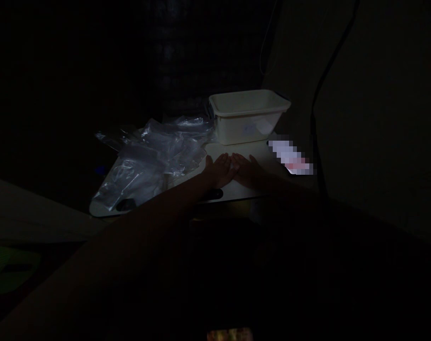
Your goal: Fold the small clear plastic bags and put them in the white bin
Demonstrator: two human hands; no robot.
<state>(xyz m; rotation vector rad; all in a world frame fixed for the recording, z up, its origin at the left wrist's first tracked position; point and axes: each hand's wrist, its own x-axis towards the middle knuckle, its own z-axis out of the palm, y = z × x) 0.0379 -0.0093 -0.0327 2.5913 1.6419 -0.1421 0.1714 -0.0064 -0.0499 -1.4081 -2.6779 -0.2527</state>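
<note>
Both hands rest on a white tabletop (250, 190) in very dim light. My left hand (220, 171) lies flat with its fingers stretched forward. Close against it, my right hand (246, 169) is also laid out flat, and the fingertips of the two hands meet or nearly meet. Neither hand shows anything held. Left of the hands spreads a pile of clear plastic bags (144, 161), crumpled and shiny. Just beyond the fingers stands a white plastic tub (241, 128), upright, with nothing visible inside. To the right lies a lit, blurred-out phone-like screen (289, 155).
Dark oval openings, one a handle slot (215, 194), sit along the table's near edge. A dark cable (318, 90) hangs down at the right by the wall. At the lower left is a green object (13, 267), too dim to name. A small blue thing (101, 169) shows beside the bags.
</note>
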